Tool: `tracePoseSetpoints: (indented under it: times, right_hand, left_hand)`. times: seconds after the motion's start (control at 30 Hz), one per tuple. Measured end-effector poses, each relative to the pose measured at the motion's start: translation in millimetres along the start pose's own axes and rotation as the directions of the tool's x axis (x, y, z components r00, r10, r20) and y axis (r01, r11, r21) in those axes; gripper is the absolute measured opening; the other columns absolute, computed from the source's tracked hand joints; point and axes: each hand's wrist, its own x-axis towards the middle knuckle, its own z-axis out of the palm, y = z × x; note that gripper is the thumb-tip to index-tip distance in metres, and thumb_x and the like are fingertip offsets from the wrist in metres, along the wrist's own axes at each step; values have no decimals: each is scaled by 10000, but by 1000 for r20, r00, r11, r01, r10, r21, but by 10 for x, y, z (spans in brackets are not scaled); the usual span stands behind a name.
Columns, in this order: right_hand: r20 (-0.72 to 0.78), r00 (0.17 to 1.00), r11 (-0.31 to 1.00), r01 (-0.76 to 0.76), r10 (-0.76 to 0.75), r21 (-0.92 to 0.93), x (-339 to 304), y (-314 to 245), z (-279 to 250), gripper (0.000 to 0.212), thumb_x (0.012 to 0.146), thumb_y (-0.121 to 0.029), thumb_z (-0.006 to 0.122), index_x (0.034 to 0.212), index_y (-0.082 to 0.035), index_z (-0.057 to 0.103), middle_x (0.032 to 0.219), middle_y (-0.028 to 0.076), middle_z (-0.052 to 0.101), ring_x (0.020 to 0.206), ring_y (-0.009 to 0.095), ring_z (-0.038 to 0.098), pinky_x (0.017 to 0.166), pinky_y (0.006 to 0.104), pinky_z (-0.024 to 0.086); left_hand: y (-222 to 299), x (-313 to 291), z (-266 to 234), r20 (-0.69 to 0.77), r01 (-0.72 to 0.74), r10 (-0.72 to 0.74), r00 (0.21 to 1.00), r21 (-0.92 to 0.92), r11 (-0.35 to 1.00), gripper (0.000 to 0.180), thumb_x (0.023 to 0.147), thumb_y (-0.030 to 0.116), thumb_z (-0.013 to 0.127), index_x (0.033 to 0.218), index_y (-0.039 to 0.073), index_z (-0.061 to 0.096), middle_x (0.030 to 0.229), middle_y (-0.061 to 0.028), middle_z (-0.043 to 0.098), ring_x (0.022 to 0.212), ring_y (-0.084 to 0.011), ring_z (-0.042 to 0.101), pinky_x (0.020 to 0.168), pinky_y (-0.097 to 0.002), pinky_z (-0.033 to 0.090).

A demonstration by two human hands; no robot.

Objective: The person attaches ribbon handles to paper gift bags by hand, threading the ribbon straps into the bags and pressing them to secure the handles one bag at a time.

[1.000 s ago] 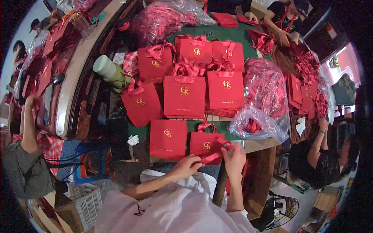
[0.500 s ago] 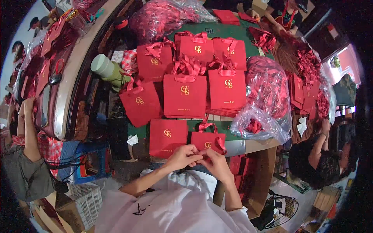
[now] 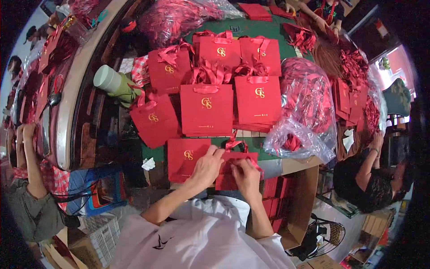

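Observation:
A small red paper gift bag (image 3: pixel 242 156) with a ribbon handle lies at the table's near edge, between my hands. My left hand (image 3: pixel 207 169) rests at the bag's left side, its fingers stretched toward the upper left corner. At the bag's front, my right hand (image 3: pixel 246 175) is closed, thumb and fingers pinching the red paper; the exact grip is partly hidden. Just left, partly behind my left hand, lies a flat red bag (image 3: pixel 186 157) with a gold emblem. Beyond them stand several red gift bags (image 3: pixel 207 110) with ribbon handles, stacked in overlapping piles.
A clear plastic sack of red ribbons (image 3: pixel 307 96) sits at the right, another sack (image 3: pixel 174 20) at the far left. A pale green cup (image 3: pixel 107 77) stands beside the bags. An open cardboard box (image 3: pixel 304 197) is below the table edge. Co-workers sit on both sides.
My hands have parted from a fingertip-to-fingertip pinch and lowered onto the small bag. The left moved up along its side; the bag's emblem is no longer visible. The view shifted slightly.

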Motion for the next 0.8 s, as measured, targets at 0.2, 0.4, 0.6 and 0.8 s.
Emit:
tracePoseSetpoints:
  times: [0.2, 0.4, 0.6, 0.8]
  right_hand:
    - [-51, 999, 995, -15, 9, -99, -22, 221, 249, 147, 828, -126, 694, 846, -37, 579, 816, 173, 596, 726, 390, 603, 614, 467, 477]
    - [-38, 998, 995, -55, 52, -80, -33, 188, 226, 157, 832, -152, 697, 872, -31, 606, 839, 169, 620, 741, 379, 620, 632, 452, 487]
    - [-46, 993, 994, -112, 113, 15, -46, 103, 140, 148, 826, -152, 705, 889, -33, 643, 802, 160, 660, 736, 349, 654, 642, 423, 503]
    - [-113, 984, 990, -137, 140, 34, -91, 22, 161, 130, 810, -128, 716, 849, -42, 628, 744, 157, 654, 678, 319, 654, 602, 398, 500]
  left_hand:
    - [5, 137, 126, 162, -26, -9, 987, 213, 977, 157, 839, 18, 540, 991, -17, 523, 1009, -192, 520, 703, -393, 651, 557, -473, 548]
    - [62, 151, 120, 163, -35, -10, 987, 270, 962, 157, 819, 24, 555, 969, -6, 521, 967, -182, 521, 716, -367, 661, 559, -459, 550]
    - [165, 102, 79, 90, -52, 39, 995, 149, 987, 121, 849, 39, 561, 967, 25, 538, 926, -185, 602, 822, -408, 642, 644, -521, 516]
    - [186, 86, 81, 124, 28, -29, 992, 5, 1000, 138, 830, 38, 586, 962, 37, 545, 835, -179, 651, 798, -393, 649, 680, -489, 514]
